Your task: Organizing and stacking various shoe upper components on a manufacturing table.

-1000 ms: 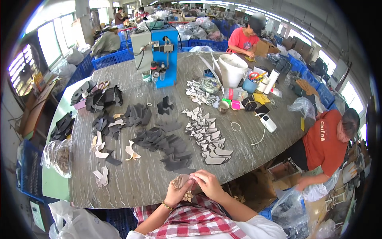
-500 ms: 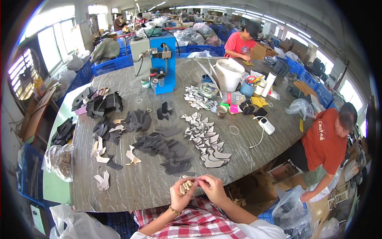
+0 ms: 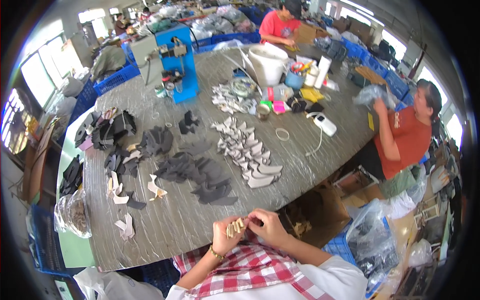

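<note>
My left hand (image 3: 223,241) is closed around a small bundle of beige folded strips (image 3: 235,228), just off the table's near edge. My right hand (image 3: 271,229) meets it from the right, thumb and fingers pinched together beside the bundle. Whatever is between those fingertips is too small to make out. Ahead of my hands, dark grey cut pieces (image 3: 214,192) lie in an overlapping row. To their right runs another row of pale grey cut pieces (image 3: 255,157). Some cream pieces (image 3: 156,187) lie further left.
A blue machine (image 3: 181,65) stands at the back left of the table (image 3: 170,235). Further right are a white bucket (image 3: 267,65), a blue cup of tools (image 3: 294,79) and a white device with a cable (image 3: 326,124). Two co-workers in red tops are at the table's far and right sides.
My view has shifted and tilted. The co-worker on the right has raised an arm from low down to a clear plastic bag at the table's edge. My hands remain together at the bundle.
</note>
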Demonstrator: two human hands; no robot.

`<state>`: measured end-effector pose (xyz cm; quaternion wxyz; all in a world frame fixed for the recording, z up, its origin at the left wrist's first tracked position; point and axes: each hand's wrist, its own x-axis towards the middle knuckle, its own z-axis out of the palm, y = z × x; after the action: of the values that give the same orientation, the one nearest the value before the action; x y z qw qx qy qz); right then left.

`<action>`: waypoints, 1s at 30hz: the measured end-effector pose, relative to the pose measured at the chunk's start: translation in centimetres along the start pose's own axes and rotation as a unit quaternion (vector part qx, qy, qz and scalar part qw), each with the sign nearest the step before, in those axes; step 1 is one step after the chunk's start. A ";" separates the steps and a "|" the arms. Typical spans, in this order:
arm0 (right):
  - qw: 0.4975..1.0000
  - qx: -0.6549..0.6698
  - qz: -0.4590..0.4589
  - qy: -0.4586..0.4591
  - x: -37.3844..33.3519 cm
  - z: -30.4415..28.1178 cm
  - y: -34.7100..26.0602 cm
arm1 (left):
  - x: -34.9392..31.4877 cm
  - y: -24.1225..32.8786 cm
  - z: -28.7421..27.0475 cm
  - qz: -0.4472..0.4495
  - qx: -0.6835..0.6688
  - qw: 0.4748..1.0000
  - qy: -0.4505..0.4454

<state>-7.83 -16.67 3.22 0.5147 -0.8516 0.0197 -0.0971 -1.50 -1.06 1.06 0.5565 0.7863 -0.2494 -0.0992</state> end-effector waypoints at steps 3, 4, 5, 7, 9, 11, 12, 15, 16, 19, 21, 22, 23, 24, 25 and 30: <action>0.993 0.103 0.062 -0.016 -0.7 -0.4 -0.2 | 0.1 -1.4 -0.2 0.098 0.114 0.987 -0.057; 0.990 0.120 0.077 -0.018 -0.9 -0.7 -0.3 | -0.1 0.1 -0.8 0.027 0.040 0.995 -0.082; 0.983 0.146 0.107 -0.022 -0.3 -1.2 0.5 | 0.8 1.2 -0.9 -0.064 -0.033 0.991 -0.111; 0.977 0.179 0.110 -0.022 -0.6 -1.3 0.9 | 0.8 0.5 -0.4 -0.018 -0.061 0.994 -0.083; 0.960 0.248 0.126 -0.031 -1.1 -1.2 1.5 | 0.5 0.2 0.2 -0.041 -0.073 0.993 -0.078; 0.939 0.321 0.119 0.036 -1.5 -0.9 1.7 | 0.2 -0.1 0.8 -0.085 -0.204 0.975 0.009; 0.945 0.290 0.132 0.069 -1.7 -1.4 2.2 | 0.1 -0.6 1.0 -0.088 -0.192 0.977 0.038; 0.930 0.266 0.135 0.215 -2.4 -3.5 4.2 | -0.2 -1.6 0.9 -0.070 -0.170 0.980 0.081; 0.933 0.223 0.137 0.245 -2.8 -4.5 5.5 | -0.1 -0.8 0.5 -0.085 -0.155 0.982 0.072; 0.928 0.074 0.144 0.334 -5.2 -8.2 11.4 | -0.3 -1.1 0.4 -0.085 -0.194 0.972 0.100; 0.918 -0.067 0.223 0.320 -7.8 -10.4 15.3 | -0.3 -0.9 0.2 -0.091 -0.210 0.968 0.103; 0.920 -0.066 0.222 0.317 -9.0 -10.4 16.8 | -0.3 -0.9 0.1 -0.096 -0.228 0.963 0.106; 0.861 -0.367 0.208 0.283 -10.3 -10.2 18.0 | -0.2 -1.0 0.1 -0.097 -0.226 0.963 0.112; 0.721 -0.633 0.171 0.224 -10.8 -10.0 18.6 | -0.1 -1.4 0.2 -0.076 -0.168 0.975 0.120; 0.820 -0.516 0.136 0.207 -9.3 -9.3 16.1 | -0.4 -1.7 0.0 -0.061 -0.106 0.983 0.133; 0.993 -0.084 0.067 0.036 -1.5 -2.0 0.4 | -0.5 -0.7 0.4 -0.052 -0.008 0.988 0.145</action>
<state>-9.65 -18.37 3.55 0.4453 -0.8846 0.1040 -0.0911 -1.94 -1.01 0.23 0.5869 0.8000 -0.1239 -0.0145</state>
